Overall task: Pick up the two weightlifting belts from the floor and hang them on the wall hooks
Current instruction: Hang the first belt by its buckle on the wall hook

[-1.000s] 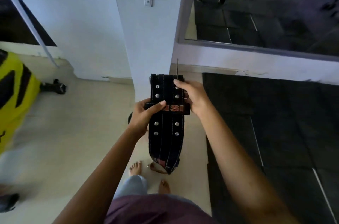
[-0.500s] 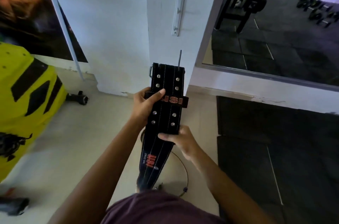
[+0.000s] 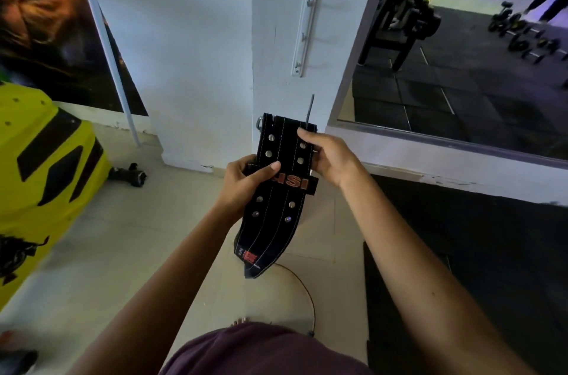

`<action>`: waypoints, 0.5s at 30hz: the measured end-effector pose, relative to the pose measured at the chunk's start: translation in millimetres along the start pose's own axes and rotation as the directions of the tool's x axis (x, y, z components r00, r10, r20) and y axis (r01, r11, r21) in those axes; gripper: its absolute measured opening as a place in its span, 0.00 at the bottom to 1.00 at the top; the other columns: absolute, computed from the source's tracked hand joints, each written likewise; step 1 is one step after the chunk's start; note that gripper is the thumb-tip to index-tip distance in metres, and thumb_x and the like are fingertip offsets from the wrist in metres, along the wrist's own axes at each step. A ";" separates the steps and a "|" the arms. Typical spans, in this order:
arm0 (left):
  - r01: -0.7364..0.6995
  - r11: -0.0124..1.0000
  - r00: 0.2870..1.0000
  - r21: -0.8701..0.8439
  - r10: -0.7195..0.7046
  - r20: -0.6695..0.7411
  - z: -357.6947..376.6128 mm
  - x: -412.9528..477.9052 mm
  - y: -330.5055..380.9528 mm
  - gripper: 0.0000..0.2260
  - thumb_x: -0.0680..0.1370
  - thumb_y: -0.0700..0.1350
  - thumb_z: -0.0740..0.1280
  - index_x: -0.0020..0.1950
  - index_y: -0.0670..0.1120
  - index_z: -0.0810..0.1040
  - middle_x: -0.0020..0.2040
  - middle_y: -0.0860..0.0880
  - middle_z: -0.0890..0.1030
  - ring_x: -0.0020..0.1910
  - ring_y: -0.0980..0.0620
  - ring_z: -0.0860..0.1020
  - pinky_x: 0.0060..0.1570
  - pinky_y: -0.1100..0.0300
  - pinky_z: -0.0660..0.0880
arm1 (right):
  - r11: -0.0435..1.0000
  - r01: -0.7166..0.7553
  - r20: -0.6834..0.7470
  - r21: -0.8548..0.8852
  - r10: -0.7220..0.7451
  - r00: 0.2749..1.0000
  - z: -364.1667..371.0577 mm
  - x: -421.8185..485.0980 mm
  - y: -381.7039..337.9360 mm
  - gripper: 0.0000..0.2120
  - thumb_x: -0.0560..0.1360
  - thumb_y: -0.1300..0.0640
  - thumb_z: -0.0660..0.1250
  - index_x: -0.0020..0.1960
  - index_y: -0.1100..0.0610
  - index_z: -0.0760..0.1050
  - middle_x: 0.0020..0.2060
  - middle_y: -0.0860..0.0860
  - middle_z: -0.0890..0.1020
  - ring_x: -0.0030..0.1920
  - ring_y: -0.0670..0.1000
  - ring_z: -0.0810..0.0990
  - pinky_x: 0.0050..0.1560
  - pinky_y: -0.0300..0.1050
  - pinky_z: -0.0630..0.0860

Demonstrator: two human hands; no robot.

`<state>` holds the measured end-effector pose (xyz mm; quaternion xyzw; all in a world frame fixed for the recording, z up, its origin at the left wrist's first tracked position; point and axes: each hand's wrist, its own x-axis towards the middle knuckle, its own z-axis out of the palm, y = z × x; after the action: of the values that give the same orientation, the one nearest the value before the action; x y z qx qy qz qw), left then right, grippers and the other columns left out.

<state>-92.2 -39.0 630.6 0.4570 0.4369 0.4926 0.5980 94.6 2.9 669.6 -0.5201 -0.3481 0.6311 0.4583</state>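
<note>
Below the hook rail [image 3: 308, 10], both hands (left [image 3: 246, 181], right [image 3: 330, 159]) clamp one black belt [image 3: 278, 190].

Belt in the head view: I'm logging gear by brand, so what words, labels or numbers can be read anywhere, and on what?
"USI", in red letters, partly covered by the left hand: on the loop strap across the black belt.
Red patch with small print near the belt's lower end: too small and blurred to read.
Black marking on the yellow object at the left: not readable.
Poster on the wall: no readable text.
</note>
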 end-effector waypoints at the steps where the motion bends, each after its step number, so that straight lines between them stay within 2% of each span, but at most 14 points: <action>1: -0.014 1.000 1.000 -0.004 0.014 -0.021 -0.1 3.8 2.9 0.14 0.74 0.41 0.72 0.55 0.33 0.78 0.48 0.35 0.84 0.43 0.40 0.84 0.42 0.53 0.82 | 1.000 0.006 0.009 -0.020 -0.006 1.000 2.1 2.2 -3.4 0.21 0.71 0.56 0.74 0.60 0.65 0.78 0.57 0.62 0.82 0.54 0.60 0.83 0.59 0.56 0.77; 3: -0.039 0.999 0.998 -0.008 0.039 -0.055 -1.3 12.7 9.9 0.15 0.73 0.42 0.72 0.54 0.33 0.78 0.49 0.34 0.83 0.44 0.39 0.84 0.44 0.50 0.82 | 0.999 0.010 0.072 -0.051 -0.006 0.997 9.9 -1.8 -1.1 0.21 0.72 0.56 0.73 0.61 0.65 0.78 0.58 0.62 0.82 0.57 0.62 0.82 0.60 0.56 0.78; 6: -0.071 0.997 0.993 -0.001 0.070 -0.097 -7.1 24.8 19.2 0.14 0.72 0.44 0.74 0.50 0.34 0.79 0.44 0.36 0.83 0.41 0.40 0.83 0.45 0.49 0.81 | 0.999 0.016 0.168 -0.046 -0.008 0.986 21.7 -19.3 35.5 0.16 0.72 0.60 0.73 0.59 0.59 0.80 0.56 0.59 0.84 0.56 0.58 0.83 0.60 0.56 0.78; 8: -0.086 0.996 0.989 -0.005 0.084 -0.122 -9.9 29.3 24.6 0.09 0.72 0.43 0.74 0.46 0.37 0.80 0.40 0.42 0.83 0.38 0.45 0.83 0.41 0.53 0.80 | 0.995 0.031 0.135 -0.095 -0.018 0.991 27.9 -34.5 72.8 0.15 0.69 0.63 0.74 0.56 0.57 0.81 0.53 0.57 0.85 0.54 0.55 0.84 0.60 0.55 0.78; 10: -0.093 0.995 0.986 -0.030 0.088 -0.139 -10.5 31.8 28.7 0.05 0.72 0.41 0.73 0.44 0.40 0.81 0.37 0.46 0.84 0.35 0.48 0.83 0.38 0.56 0.79 | 0.987 0.041 0.108 -0.154 -0.024 0.994 32.6 -46.7 105.2 0.14 0.68 0.66 0.75 0.53 0.59 0.82 0.52 0.58 0.86 0.53 0.55 0.85 0.58 0.51 0.78; 12: -0.091 0.995 0.988 -0.050 0.084 -0.132 -10.5 33.0 29.9 0.07 0.72 0.42 0.73 0.45 0.39 0.81 0.38 0.45 0.84 0.37 0.47 0.83 0.39 0.55 0.80 | 0.985 0.043 0.088 -0.164 -0.029 0.996 34.7 -52.5 119.5 0.13 0.67 0.66 0.76 0.52 0.60 0.83 0.51 0.59 0.86 0.51 0.54 0.85 0.57 0.50 0.78; 15: -0.086 0.995 0.991 -0.056 0.080 -0.105 -10.2 31.2 25.9 0.09 0.72 0.42 0.73 0.47 0.37 0.81 0.40 0.42 0.84 0.38 0.45 0.83 0.42 0.54 0.80 | 0.988 0.094 0.086 -0.119 -0.084 0.993 36.2 -48.4 98.0 0.16 0.68 0.63 0.76 0.56 0.59 0.81 0.53 0.57 0.86 0.54 0.56 0.84 0.62 0.55 0.77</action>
<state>-102.9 -4.4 651.6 0.4305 0.4326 0.5528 0.5673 40.0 -74.4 604.0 -0.5052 -0.4273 0.6078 0.4390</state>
